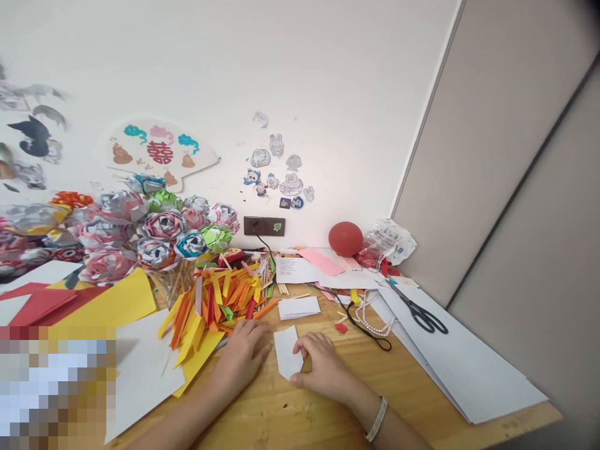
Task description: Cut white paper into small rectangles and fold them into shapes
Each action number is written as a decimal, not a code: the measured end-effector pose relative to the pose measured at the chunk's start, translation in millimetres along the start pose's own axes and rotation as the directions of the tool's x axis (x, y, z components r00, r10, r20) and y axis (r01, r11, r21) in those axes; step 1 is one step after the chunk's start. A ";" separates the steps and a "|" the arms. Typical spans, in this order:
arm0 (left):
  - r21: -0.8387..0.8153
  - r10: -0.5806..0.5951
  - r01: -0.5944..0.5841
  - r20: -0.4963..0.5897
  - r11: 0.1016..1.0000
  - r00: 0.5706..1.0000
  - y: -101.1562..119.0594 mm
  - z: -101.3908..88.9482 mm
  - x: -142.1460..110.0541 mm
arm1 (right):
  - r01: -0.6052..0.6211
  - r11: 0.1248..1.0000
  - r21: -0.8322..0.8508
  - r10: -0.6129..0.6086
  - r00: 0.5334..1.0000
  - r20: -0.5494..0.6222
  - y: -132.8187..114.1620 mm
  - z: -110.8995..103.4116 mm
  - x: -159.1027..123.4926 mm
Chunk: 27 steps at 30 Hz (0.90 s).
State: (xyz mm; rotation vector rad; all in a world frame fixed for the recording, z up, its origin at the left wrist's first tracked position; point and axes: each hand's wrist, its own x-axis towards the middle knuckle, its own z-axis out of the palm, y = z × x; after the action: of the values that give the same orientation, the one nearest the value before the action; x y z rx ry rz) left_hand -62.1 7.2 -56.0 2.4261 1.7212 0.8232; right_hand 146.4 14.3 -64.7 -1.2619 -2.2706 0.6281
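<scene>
A small folded piece of white paper (285,351) with angled corners lies on the wooden table in front of me. My right hand (323,369) grips its right side, thumb at the lower corner and fingers curled over the edge. To its left, my left hand (246,351) rests with fingers apart, holding nothing, close to the paper but not on it. Just behind sits a stack of folded white paper (300,308). Orange and yellow paper strips (234,290) are heaped beyond my left hand.
Paper flowers (162,225) crowd the back left, beside yellow paper (117,303). Black-handled scissors (424,315) lie on white sheets (482,369) at the right. A red balloon (345,239), bead string (375,326) and black cable (368,331) are further back. The wall (319,81) bounds the table.
</scene>
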 end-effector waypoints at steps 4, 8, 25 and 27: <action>-0.016 0.339 -0.339 0.085 0.941 0.937 -2.7 -0.2 1.4 | 0.079 0.992 0.100 -0.091 0.988 0.125 10.4 -14.1 6.3; -0.027 0.384 -0.386 0.175 0.922 0.906 -2.5 -7.4 -1.2 | 0.039 0.991 0.131 -0.044 0.998 0.039 20.1 -18.4 11.9; -0.483 0.369 -0.211 0.260 0.850 0.892 8.1 -14.9 3.2 | 0.418 0.901 -0.113 -0.417 0.908 0.032 -7.0 -3.8 -5.1; -0.488 0.375 -0.212 0.266 0.847 0.888 6.6 -12.8 2.4 | 0.424 0.881 -0.211 -0.435 0.901 -0.006 -1.9 -2.0 -1.5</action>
State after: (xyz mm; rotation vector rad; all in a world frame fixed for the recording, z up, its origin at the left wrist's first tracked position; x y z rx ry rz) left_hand -61.6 3.6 -41.8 2.3514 0.9151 0.6585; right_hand 147.1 12.5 -62.3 -0.7955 -2.5038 0.1982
